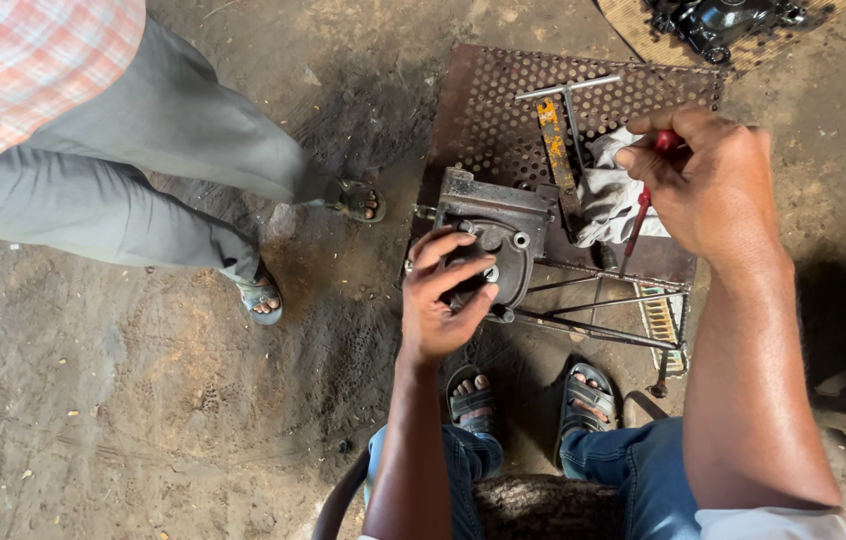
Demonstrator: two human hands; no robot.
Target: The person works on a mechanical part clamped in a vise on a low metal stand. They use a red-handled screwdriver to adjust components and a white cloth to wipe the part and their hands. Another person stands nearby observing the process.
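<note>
The left hand [440, 300] is cupped over the round grey face of a metal gearbox housing [491, 235], fingers spread and pressing on it, thumb near a bolt head. The right hand [708, 180] is clenched around the red handle of a screwdriver [642, 212], whose long axis runs from about one o'clock at the grip down to seven o'clock, the shaft pointing toward the person and slightly left, its tip hidden near the edge of a white rag [611, 195]. The housing sits at the near left corner of a rusty perforated metal stand [503, 110], its boxy part toward eleven o'clock and its round cover facing up. On the stand, at twelve o'clock from the housing, lie a T-handle wrench [569, 95] and a yellow flat bar [554, 140], both with long axes running roughly twelve to six. At two o'clock beyond the stand a black engine part [718, 20] rests on a woven mat [633, 20]. At nine o'clock another person's grey-trousered legs [143, 170] stand on the dirt floor [143, 400] in sandals.
</note>
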